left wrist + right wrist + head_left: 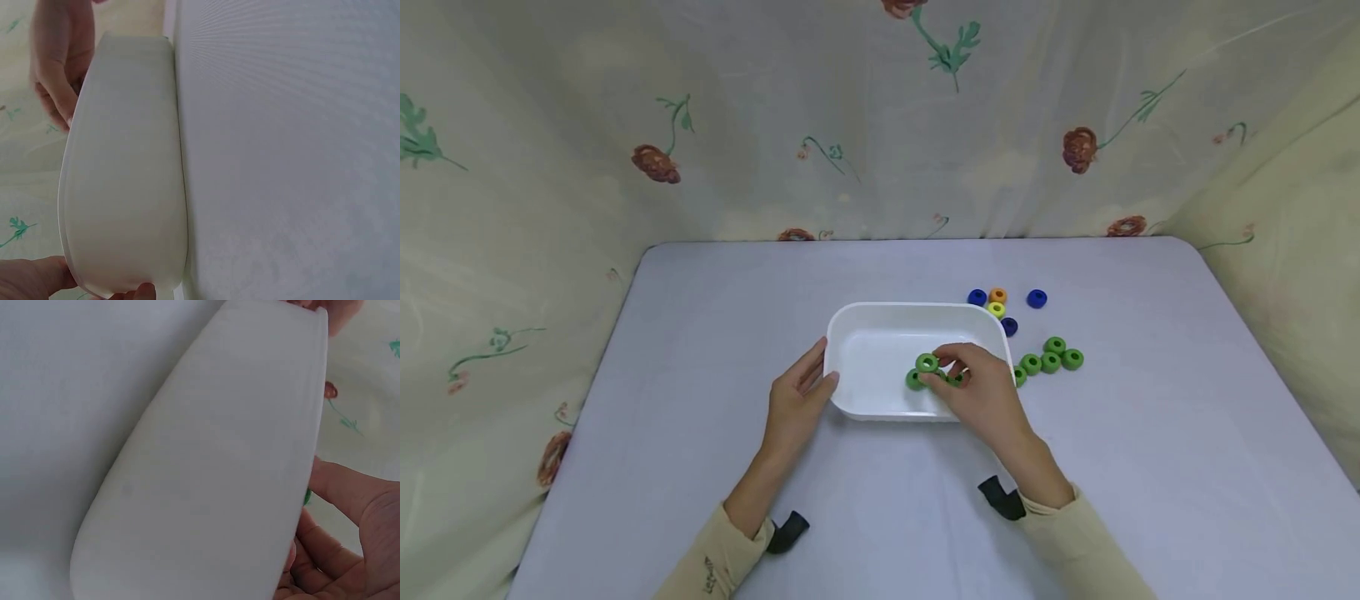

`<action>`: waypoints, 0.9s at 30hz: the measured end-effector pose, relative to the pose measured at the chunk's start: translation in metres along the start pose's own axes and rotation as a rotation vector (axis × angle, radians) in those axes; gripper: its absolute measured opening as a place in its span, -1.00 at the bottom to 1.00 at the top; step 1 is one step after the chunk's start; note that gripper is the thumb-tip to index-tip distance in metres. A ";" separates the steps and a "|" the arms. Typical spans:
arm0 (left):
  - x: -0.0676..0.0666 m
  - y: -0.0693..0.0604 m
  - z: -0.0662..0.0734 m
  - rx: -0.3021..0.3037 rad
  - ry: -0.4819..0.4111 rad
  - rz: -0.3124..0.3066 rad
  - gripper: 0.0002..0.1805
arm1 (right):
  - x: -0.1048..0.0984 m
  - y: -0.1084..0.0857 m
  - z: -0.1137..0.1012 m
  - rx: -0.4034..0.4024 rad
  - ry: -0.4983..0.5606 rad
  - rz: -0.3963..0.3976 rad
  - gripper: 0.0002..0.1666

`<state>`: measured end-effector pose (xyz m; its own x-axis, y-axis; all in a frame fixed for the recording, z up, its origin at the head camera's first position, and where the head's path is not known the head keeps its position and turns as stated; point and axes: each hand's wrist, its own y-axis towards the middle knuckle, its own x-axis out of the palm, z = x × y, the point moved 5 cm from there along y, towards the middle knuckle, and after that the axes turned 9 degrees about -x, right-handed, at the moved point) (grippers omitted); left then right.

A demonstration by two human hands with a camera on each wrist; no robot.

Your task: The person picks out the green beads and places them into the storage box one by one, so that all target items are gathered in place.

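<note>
A white tray [868, 403] lies on the table, its outer wall filling much of both wrist views. My left hand [797, 404] grips its left end, thumb on the rim; in the left wrist view, fingertips [145, 291] touch the tray wall [125, 169]. Over the tray's right part, my right hand [988, 400] pinches a green ring [927, 362] between thumb and fingers. Below that ring, several green rings [914, 379] lie in the tray, partly hidden by the hand. In the right wrist view the tray wall [206, 456] hides most of the pinched ring.
Right of the tray on the table [1150, 433] lie several green rings [1072, 359]. Behind the tray's right corner are blue rings [1037, 298], an orange ring [997, 295] and a yellow ring [996, 310]. A flowered cloth [737, 125] hangs behind the table.
</note>
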<state>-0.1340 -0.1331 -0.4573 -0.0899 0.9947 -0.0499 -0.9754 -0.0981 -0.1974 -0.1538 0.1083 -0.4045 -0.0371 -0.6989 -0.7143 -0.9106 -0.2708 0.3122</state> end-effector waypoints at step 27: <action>-0.001 0.001 -0.003 -0.026 0.037 0.022 -0.38 | 0.048 0.035 -0.008 -0.056 -0.060 -0.305 -0.70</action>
<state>-0.1340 -0.1346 -0.4599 -0.1036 0.9905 -0.0903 -0.9676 -0.1213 -0.2214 -0.1841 0.0599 -0.4233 0.2083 -0.5399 -0.8156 -0.8596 -0.4988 0.1107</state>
